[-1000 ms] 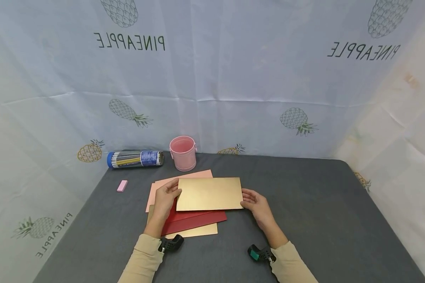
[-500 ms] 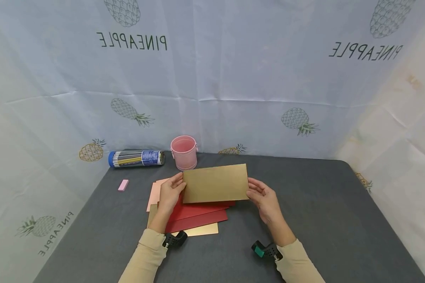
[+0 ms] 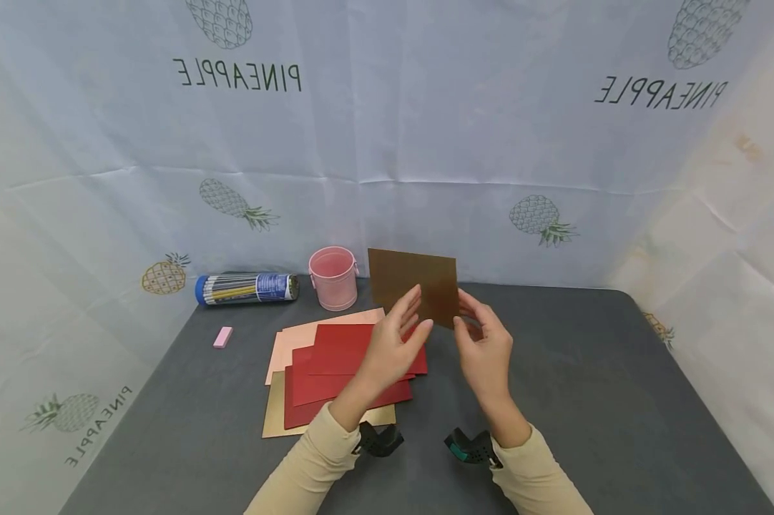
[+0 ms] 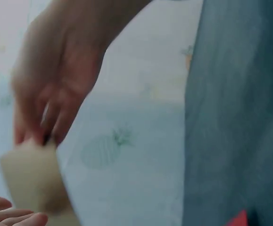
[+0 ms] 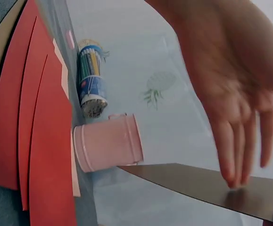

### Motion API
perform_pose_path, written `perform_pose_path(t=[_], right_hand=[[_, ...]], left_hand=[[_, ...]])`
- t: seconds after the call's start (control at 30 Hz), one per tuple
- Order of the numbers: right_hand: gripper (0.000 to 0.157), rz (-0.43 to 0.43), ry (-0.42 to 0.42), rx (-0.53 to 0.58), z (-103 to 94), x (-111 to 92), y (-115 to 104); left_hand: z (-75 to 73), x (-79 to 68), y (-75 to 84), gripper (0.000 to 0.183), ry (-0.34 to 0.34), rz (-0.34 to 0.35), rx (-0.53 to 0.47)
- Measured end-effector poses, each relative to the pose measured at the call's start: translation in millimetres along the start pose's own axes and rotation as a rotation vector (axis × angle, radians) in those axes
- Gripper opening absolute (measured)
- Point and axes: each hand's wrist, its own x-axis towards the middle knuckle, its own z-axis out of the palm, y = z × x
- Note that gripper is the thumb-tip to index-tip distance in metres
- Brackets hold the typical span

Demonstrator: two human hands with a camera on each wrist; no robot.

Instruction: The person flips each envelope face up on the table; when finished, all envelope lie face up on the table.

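My right hand (image 3: pixel 486 350) pinches a flat gold rectangular card (image 3: pixel 415 279) by its right edge and holds it tilted up above the table. In front of the card is my left hand (image 3: pixel 390 347), its fingers straight and the thumb apart. Its fingertips (image 5: pixel 236 178) come close to the card's face in the right wrist view; whether they touch it I cannot tell. Below lie several overlapping red cards (image 3: pixel 345 347), with salmon-pink cards (image 3: pixel 290 343) behind them and another gold card (image 3: pixel 275 415) partly hidden underneath.
A pink bucket (image 3: pixel 335 282) stands at the back of the dark table (image 3: pixel 586 400). Left of it lies a clear tube of pencils (image 3: pixel 245 289) with a blue cap. A small pink eraser (image 3: pixel 222 337) sits at the left. Pineapple-print cloth (image 3: pixel 425 143) hangs behind.
The gold card has risen from low over the red cards and turned to stand steeper. My left hand has let go of its left edge and moved right, in front of it.
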Motion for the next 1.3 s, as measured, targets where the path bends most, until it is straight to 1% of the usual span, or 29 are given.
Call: perform_pose_path(t=[0.1,0.17,0.23,0.3,0.4,0.5,0.57,0.6,0.7,0.77,0.83,0.87,1.0,1.07,1.13,1.2,1.3], right_hand=[[0.038,-0.127,-0.007,-0.034,8.0,-0.4,-6.7],[0.040,-0.192,-0.039,-0.047,11.3,-0.3,-9.8],[0.041,-0.256,-0.080,-0.055,13.6,-0.6,-10.4],[0.042,-0.309,-0.134,-0.060,14.8,-1.2,-10.1],[0.043,-0.330,-0.233,-0.055,15.7,-4.2,-6.5],[0.046,-0.312,-0.331,-0.063,14.8,-8.6,-1.6],[0.047,-0.292,-0.385,-0.062,13.7,-11.2,2.0],[0.047,-0.284,-0.406,-0.061,12.8,-12.3,3.6],[0.047,-0.244,-0.456,-0.052,9.9,-15.3,9.8],[0.048,-0.223,-0.454,-0.064,6.6,-16.4,14.5],[0.047,-0.192,-0.418,-0.083,2.3,-16.1,17.3],[0.047,-0.168,-0.385,-0.088,-1.0,-15.0,16.9],[0.044,-0.037,-0.213,-0.073,-19.1,-6.7,23.2],[0.043,0.056,-0.150,-0.049,-30.4,-2.6,39.0],[0.043,0.140,-0.126,-0.046,-41.0,0.3,63.0],[0.045,0.226,-0.163,-0.056,-50.3,2.2,86.6],[0.049,0.342,-0.277,-0.040,-60.1,3.4,114.0]], left_hand=[[9.4,0.0,8.4,0.059,0.036,0.059,0.028],[11.7,-1.9,11.1,0.060,0.071,0.082,0.026],[12.7,-4.2,12.1,0.060,0.101,0.097,0.002],[13.2,-6.0,12.5,0.061,0.129,0.102,-0.045],[13.5,-9.0,9.8,0.064,0.169,0.072,-0.130],[12.8,-12.4,5.9,0.067,0.187,0.028,-0.201],[12.1,-14.7,1.6,0.068,0.195,0.005,-0.235],[11.6,-16.0,-1.0,0.067,0.199,-0.003,-0.234],[9.9,-18.9,-9.6,0.067,0.216,-0.043,-0.187],[8.3,-20.5,-14.0,0.066,0.224,-0.072,-0.144],[5.6,-21.9,-12.8,0.063,0.223,-0.088,-0.108],[4.1,-22.5,-12.2,0.062,0.222,-0.098,-0.104],[-2.3,-23.1,-11.5,0.054,0.209,-0.136,-0.127],[-4.6,-22.5,-19.3,0.052,0.213,-0.169,-0.152],[-6.3,-21.5,-30.7,0.051,0.224,-0.213,-0.180],[-7.1,-20.5,-44.9,0.052,0.237,-0.268,-0.227],[-7.0,-19.9,-64.1,0.053,0.249,-0.340,-0.298]])
